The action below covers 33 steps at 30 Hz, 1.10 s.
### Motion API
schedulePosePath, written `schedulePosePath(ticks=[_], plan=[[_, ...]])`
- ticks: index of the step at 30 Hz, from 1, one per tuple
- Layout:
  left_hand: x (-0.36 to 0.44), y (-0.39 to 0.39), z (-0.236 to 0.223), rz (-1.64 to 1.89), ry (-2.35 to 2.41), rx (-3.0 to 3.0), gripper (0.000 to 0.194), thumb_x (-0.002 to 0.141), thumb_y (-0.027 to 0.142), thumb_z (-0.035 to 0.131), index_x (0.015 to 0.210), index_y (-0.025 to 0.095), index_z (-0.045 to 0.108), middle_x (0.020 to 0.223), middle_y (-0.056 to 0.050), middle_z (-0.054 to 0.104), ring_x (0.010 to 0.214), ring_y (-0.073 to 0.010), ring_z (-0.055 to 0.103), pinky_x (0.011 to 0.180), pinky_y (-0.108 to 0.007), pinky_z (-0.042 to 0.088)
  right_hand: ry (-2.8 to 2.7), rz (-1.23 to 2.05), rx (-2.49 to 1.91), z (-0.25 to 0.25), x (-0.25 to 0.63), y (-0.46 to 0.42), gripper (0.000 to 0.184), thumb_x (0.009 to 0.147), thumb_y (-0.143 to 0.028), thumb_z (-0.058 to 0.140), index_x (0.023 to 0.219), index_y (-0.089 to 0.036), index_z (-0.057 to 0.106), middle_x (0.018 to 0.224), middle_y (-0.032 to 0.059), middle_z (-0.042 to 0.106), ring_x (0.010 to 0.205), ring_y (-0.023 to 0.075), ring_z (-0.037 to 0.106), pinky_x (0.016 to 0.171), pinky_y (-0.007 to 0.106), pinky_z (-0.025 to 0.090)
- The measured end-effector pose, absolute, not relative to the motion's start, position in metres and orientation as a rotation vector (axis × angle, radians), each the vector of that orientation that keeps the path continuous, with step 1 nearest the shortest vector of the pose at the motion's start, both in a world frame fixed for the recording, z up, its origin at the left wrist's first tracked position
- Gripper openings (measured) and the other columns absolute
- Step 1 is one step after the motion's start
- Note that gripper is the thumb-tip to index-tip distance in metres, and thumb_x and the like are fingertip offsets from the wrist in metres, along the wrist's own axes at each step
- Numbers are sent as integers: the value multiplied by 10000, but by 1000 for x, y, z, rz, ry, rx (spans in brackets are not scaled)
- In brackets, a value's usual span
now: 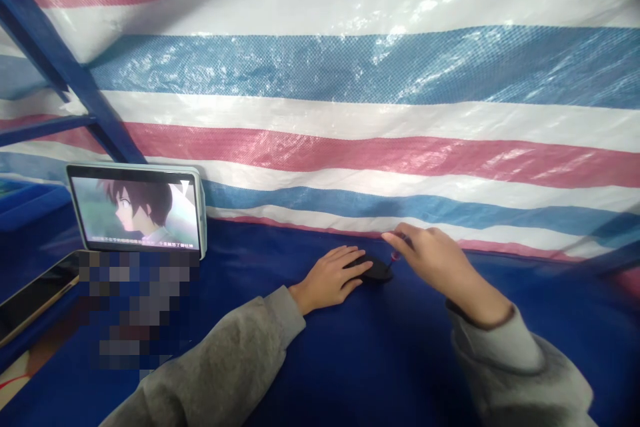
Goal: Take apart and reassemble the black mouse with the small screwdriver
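Tablet [135, 210]: landmark. Far right of it, right hand [429, 255], pinching; nearer it, left hand [333, 279], spread on a flat black object [379, 272]. Object probably light, stiff, slick; steady by rim. Smallest: slim tool [395, 257] in right-hand pinch.

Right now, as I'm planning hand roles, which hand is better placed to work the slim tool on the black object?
Likely the right hand: it grips the slim tool, pointed down at the black object, where the left hand rests.
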<state>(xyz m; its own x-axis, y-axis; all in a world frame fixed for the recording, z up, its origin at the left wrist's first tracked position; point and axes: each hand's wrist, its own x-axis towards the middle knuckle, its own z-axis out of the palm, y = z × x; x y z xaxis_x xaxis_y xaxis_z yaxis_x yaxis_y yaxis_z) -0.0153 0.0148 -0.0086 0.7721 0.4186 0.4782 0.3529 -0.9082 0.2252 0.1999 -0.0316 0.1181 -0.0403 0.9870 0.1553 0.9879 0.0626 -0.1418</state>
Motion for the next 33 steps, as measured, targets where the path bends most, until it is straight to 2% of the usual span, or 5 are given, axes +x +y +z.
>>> schedulePosePath(ticks=[8, 16, 23, 29, 33], plan=[[-16, 15, -8, 810, 617, 2827, 409, 997, 326, 492, 1400, 257, 496, 1443, -65, 514, 1356, -221, 461, 1145, -437, 381, -2120, 39, -1979, 122, 197, -32, 228, 870, -232, 439, 984, -197, 633, 946, 75, 735, 835, 218, 666, 702, 300, 404], [-15, 15, -8, 828, 614, 2826, 394, 1004, 330, 471, 1387, 249, 513, 1430, -67, 528, 1349, -227, 468, 1142, -445, 385, -2134, -24, -1941, 120, 202, -32, 269, 923, -260, 381, 1001, -215, 634, 784, 48, 727, 709, 205, 655, 639, 296, 385], [-15, 15, -10, 837, 609, 2830, 389, 1006, 340, 466, 1378, 243, 520, 1441, -70, 516, 1355, -225, 461, 1149, -443, 376, -2124, -74, -2063, 119, 201, -33, 374, 967, -452, 346, 884, -227, 633, 664, 56, 687, 645, 225, 644, 577, 297, 335], [-15, 15, -10, 843, 605, 2848, 396, 1004, 336, 473, 1385, 238, 510, 1442, -71, 516, 1368, -219, 448, 1154, -435, 372, -2148, -13, -2017, 125, 195, -36, 239, 865, -226, 419, 973, -213, 632, 899, 68, 734, 819, 233, 655, 656, 301, 363], [-15, 16, -11, 831, 590, 2877, 398, 1015, 338, 448, 1394, 229, 500, 1452, -86, 504, 1386, -229, 428, 1156, -449, 370, -2150, -15, -2022, 124, 198, -34, 241, 848, -208, 424, 947, -213, 643, 819, 58, 727, 757, 220, 646, 654, 300, 365]])
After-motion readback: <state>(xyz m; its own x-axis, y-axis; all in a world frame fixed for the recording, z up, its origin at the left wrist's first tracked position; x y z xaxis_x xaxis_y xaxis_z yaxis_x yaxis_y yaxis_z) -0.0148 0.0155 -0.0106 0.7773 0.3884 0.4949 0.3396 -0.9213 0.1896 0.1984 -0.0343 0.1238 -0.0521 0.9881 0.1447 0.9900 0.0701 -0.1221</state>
